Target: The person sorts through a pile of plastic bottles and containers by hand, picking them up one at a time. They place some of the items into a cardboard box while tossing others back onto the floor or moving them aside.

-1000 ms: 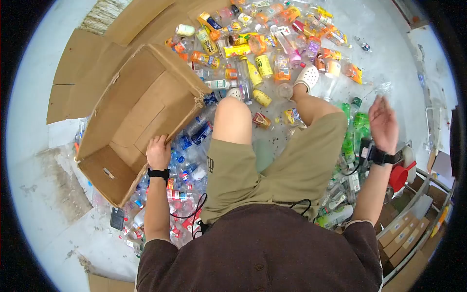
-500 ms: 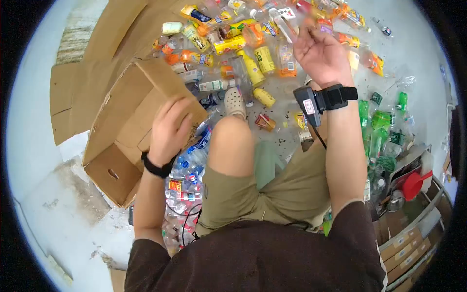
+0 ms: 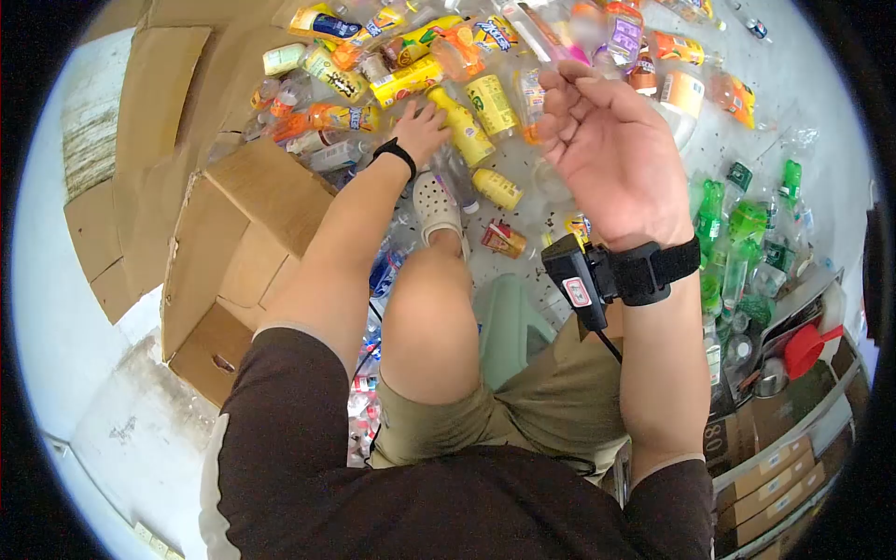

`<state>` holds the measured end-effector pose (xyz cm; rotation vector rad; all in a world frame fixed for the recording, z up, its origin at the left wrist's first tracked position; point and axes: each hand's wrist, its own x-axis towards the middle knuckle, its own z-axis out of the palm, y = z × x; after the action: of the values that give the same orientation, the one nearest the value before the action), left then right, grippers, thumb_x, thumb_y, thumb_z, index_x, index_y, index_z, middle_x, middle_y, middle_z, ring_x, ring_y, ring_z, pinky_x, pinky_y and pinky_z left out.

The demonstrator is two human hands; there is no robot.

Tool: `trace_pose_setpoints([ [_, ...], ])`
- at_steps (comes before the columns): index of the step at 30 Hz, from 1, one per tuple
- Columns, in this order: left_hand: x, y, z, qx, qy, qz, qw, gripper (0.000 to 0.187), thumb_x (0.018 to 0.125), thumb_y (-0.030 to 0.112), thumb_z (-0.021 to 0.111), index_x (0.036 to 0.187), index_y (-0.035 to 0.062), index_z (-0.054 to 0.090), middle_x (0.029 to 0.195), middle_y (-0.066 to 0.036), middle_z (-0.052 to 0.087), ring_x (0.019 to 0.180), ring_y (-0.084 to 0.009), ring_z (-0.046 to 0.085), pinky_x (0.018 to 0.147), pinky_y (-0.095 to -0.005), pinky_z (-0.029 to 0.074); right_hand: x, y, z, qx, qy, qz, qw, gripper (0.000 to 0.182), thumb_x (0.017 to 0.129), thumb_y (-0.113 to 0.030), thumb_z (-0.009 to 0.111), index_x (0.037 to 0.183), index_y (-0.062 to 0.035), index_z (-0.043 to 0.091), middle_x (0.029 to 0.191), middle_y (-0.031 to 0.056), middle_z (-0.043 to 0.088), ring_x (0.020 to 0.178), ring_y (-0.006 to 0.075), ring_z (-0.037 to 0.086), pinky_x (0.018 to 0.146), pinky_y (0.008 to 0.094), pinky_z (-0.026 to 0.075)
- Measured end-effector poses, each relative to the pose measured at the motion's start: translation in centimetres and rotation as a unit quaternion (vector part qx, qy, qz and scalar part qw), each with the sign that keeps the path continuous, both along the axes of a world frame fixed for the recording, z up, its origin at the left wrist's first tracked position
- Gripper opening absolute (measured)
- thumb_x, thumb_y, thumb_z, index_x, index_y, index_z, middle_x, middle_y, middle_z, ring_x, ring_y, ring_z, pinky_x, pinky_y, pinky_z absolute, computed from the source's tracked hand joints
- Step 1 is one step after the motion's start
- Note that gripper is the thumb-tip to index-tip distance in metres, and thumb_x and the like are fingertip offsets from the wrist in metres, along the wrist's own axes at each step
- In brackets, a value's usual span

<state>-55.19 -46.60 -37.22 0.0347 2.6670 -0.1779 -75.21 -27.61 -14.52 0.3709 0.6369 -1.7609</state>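
Note:
My left hand (image 3: 422,133) reaches out over the bottle pile, fingers spread, with its fingertips right at a yellow bottle (image 3: 464,131). Just above it lies another yellow-labelled bottle (image 3: 407,82), and to its left is an orange-capped bottle (image 3: 341,118). My right hand (image 3: 618,154) is raised with the palm turned up and the fingers loosely curled, holding nothing. Beyond its fingertips are a clear bottle (image 3: 539,33) and a purple-labelled bottle (image 3: 623,35). A yellow can-shaped container (image 3: 497,189) lies between my hands, near my shoe (image 3: 437,203).
An open cardboard box (image 3: 271,182) stands at my left, beside flattened cardboard (image 3: 154,121). Green bottles (image 3: 745,224) are grouped at my right, near a red scoop-like object (image 3: 808,350). A pale green stool (image 3: 509,327) shows between my legs.
My left hand has left the cardboard box and moved forward and right to the yellow bottles. My right hand stays raised, now a little lower and closer to me.

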Motion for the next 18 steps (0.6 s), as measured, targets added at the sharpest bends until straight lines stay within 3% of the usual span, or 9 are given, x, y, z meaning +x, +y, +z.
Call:
trace_pose_setpoints([
  [5,0.7,-1.1,3.9,0.001,-0.010,0.019,1.000,0.031,0.082,0.015,0.050,0.113,0.0199,0.053,0.109,-0.006,0.053,0.114,-0.0273,0.045,0.099,-0.0561,0.026,0.6,-1.6,-0.2,0.013,0.002,0.005,1.000,0.013,0.083,-0.010,0.053,0.093,-0.0024,0.058,0.090,0.0086,0.062,0.082,0.0169,0.057,0.076,0.0299,0.047],
  [7,0.6,-1.7,7.6,0.035,-0.042,0.177,0.983,0.035,0.078,0.022,0.058,0.113,0.0179,0.053,0.110,-0.008,0.054,0.114,-0.0279,0.045,0.096,-0.0566,0.027,0.8,-2.1,-0.6,0.014,0.006,0.016,1.000,0.013,0.082,-0.009,0.053,0.093,-0.0025,0.058,0.091,0.0088,0.062,0.082,0.0171,0.057,0.076,0.0303,0.046],
  [9,0.3,-1.4,14.5,0.054,-0.037,0.239,0.969,0.047,0.072,0.028,0.065,0.114,0.0137,0.052,0.112,-0.010,0.055,0.110,-0.0304,0.048,0.093,-0.0519,0.033,0.4,-2.1,-1.3,0.004,0.040,0.012,0.999,0.014,0.082,-0.009,0.053,0.094,-0.0025,0.058,0.091,0.0088,0.061,0.081,0.0175,0.056,0.074,0.0306,0.045],
  [11,1.6,-1.3,19.4,0.173,0.013,0.390,0.904,0.058,0.067,0.036,0.069,0.115,0.0078,0.052,0.110,-0.014,0.057,0.108,-0.0329,0.051,0.091,-0.0514,0.034,0.3,-2.1,-1.1,0.001,0.054,0.015,0.998,0.015,0.082,-0.009,0.053,0.095,-0.0029,0.058,0.090,0.0079,0.061,0.079,0.0170,0.055,0.071,0.0304,0.044],
  [12,2.8,-1.0,21.9,0.216,0.050,0.402,0.888,0.062,0.069,0.038,0.069,0.114,0.0000,0.050,0.101,-0.017,0.060,0.096,-0.0313,0.058,0.083,-0.0419,0.044,0.2,-2.0,-1.7,0.020,0.071,0.009,0.997,0.015,0.082,-0.009,0.054,0.096,-0.0032,0.058,0.090,0.0072,0.061,0.078,0.0167,0.055,0.071,0.0300,0.044],
  [13,4.7,-0.3,23.8,0.205,0.065,0.413,0.885,0.062,0.069,0.038,0.069,0.114,0.0000,0.050,0.101,-0.017,0.060,0.096,-0.0313,0.058,0.083,-0.0419,0.044,0.2,-1.9,-2.3,0.039,0.088,0.003,0.995,0.016,0.083,-0.009,0.054,0.097,-0.0035,0.058,0.089,0.0065,0.061,0.078,0.0165,0.055,0.070,0.0297,0.044],
  [15,8.9,1.8,27.4,0.449,0.233,0.495,0.706,0.061,0.070,0.037,0.071,0.112,-0.0034,0.050,0.095,-0.017,0.061,0.088,-0.0249,0.060,0.075,-0.0325,0.048,0.6,-1.3,-3.2,0.054,0.091,0.011,0.994,0.016,0.083,-0.010,0.054,0.097,-0.0041,0.057,0.090,0.0056,0.061,0.076,0.0159,0.054,0.070,0.0296,0.044],
  [16,11.3,2.8,29.5,0.433,0.215,0.545,0.685,0.058,0.071,0.035,0.071,0.110,-0.0036,0.050,0.091,-0.014,0.060,0.085,-0.0184,0.058,0.073,-0.0290,0.047,0.4,-0.6,-4.0,0.026,0.084,0.029,0.996,0.015,0.082,-0.009,0.054,0.096,-0.0039,0.057,0.090,0.0056,0.061,0.078,0.0164,0.055,0.070,0.0296,0.044],
  [18,17.1,5.4,32.1,0.432,0.275,0.549,0.661,0.059,0.071,0.035,0.071,0.110,-0.0039,0.050,0.091,-0.013,0.060,0.084,-0.0179,0.057,0.073,-0.0293,0.047,0.2,1.2,-4.7,-0.024,0.052,0.032,0.998,0.015,0.085,-0.010,0.051,0.097,-0.0019,0.056,0.095,0.0100,0.063,0.086,0.0214,0.057,0.077,0.0343,0.045],
])
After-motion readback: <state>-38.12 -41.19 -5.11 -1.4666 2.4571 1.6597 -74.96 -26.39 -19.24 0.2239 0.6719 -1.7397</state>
